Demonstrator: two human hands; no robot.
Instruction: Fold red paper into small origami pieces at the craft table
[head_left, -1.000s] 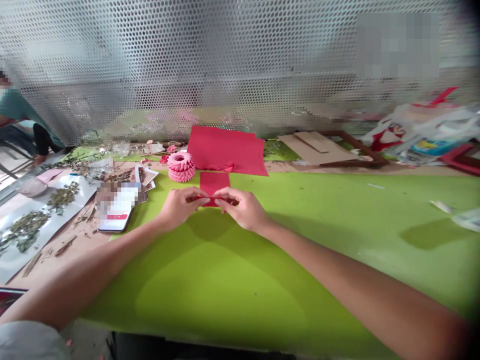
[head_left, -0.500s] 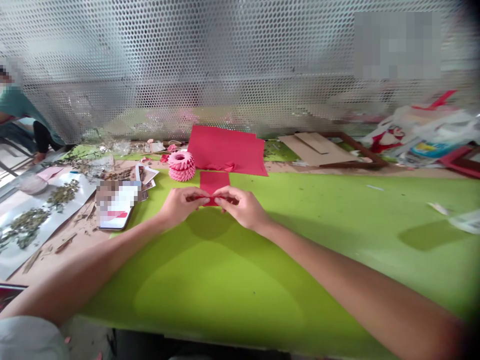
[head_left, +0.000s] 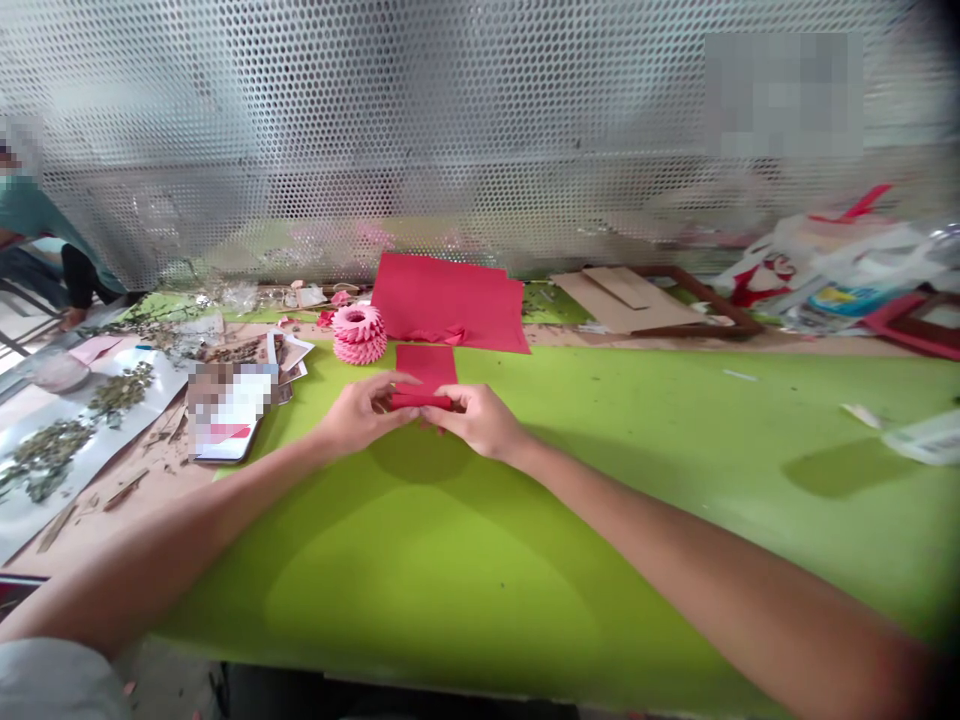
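Note:
Between my two hands is a small folded strip of red paper (head_left: 411,401), held above the green tabletop. My left hand (head_left: 355,414) has its thumb along the strip's lower edge, with the index finger lifted above it. With thumb and fingers closed, my right hand (head_left: 487,420) pinches the strip's right end. Just behind, a flat red paper rectangle (head_left: 425,364) shows, partly covered by the strip and fingers. A ring-shaped stack of pink folded paper (head_left: 359,335) stands to the left, beside large red sheets (head_left: 450,300).
A phone (head_left: 231,415), photo prints (head_left: 291,352) and dried plant bits (head_left: 52,450) lie on the left. Brown cardboard (head_left: 626,300), a frame and plastic bags (head_left: 817,275) line the back right. A perforated metal screen (head_left: 480,130) rises behind; a person sits far left.
Both hands had their fingertips close together on the strip; now my left index finger is raised and my right fingers have shifted outward, so more of the folded strip shows.

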